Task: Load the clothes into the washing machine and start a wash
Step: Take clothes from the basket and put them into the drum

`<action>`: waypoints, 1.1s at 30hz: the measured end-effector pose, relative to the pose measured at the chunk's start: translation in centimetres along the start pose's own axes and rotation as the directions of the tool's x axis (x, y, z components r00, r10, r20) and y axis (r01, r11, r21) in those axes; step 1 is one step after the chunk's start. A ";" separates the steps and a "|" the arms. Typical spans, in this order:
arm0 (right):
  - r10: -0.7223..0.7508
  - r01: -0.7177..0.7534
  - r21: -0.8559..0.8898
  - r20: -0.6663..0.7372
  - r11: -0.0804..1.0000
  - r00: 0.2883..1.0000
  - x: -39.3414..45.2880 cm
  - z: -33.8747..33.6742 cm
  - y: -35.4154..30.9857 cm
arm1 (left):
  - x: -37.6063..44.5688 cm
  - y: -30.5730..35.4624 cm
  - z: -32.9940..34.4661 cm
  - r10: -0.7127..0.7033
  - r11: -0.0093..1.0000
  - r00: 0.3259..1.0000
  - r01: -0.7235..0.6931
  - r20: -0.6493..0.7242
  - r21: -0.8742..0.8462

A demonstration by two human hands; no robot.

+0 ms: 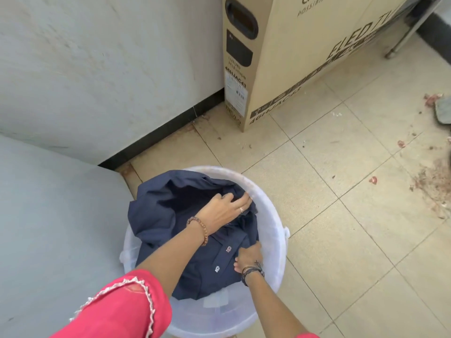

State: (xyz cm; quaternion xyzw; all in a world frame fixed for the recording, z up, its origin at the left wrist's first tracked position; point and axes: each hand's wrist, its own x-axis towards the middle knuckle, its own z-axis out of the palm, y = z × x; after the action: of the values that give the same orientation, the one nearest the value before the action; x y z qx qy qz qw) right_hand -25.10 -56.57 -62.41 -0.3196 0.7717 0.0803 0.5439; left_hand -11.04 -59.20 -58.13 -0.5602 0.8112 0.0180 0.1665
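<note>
Tiled floor point(341, 228): bucket point(271, 215) holds navy shirt point(170, 203).

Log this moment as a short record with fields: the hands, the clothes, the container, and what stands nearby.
left hand: fingers on the dark blue garment near the far rim, tips tucked into the cloth
right hand: gripping the same garment at the near right side
clothes: dark blue garment, bunched, inside the bucket
container: translucent white bucket on the tiled floor
nearby: cardboard TV box against the wall; grey surface to the left
washing machine: none clearly identifiable
</note>
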 end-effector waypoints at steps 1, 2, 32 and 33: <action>0.001 -0.001 -0.002 0.004 1.000 1.000 0.5 0.1 0.2 | 0.3 0.1 0.2 -0.011 1.000 1.000 0.011 0.007 0.004; -0.003 0.003 -0.008 0.012 1.000 1.000 0.8 0.1 0.2 | 0.7 0.2 0.1 -0.038 0.999 0.999 0.038 0.014 -0.012; -0.486 0.501 -0.398 0.146 0.769 0.862 -21.8 -10.4 -1.3 | -12.8 -11.7 -31.9 -0.038 -0.098 0.990 0.133 0.138 -0.986; -0.473 0.496 -0.446 0.172 0.745 0.864 -23.3 -10.8 -1.5 | -13.7 -12.3 -34.1 -0.028 -0.098 0.992 0.121 0.124 -0.988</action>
State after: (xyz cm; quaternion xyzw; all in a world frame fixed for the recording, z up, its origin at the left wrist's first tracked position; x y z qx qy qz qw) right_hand -28.02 -53.39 -37.06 -0.6303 0.6050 0.1309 0.4686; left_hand -3.99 -58.70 -20.07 -0.5431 0.4945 0.6201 -0.2758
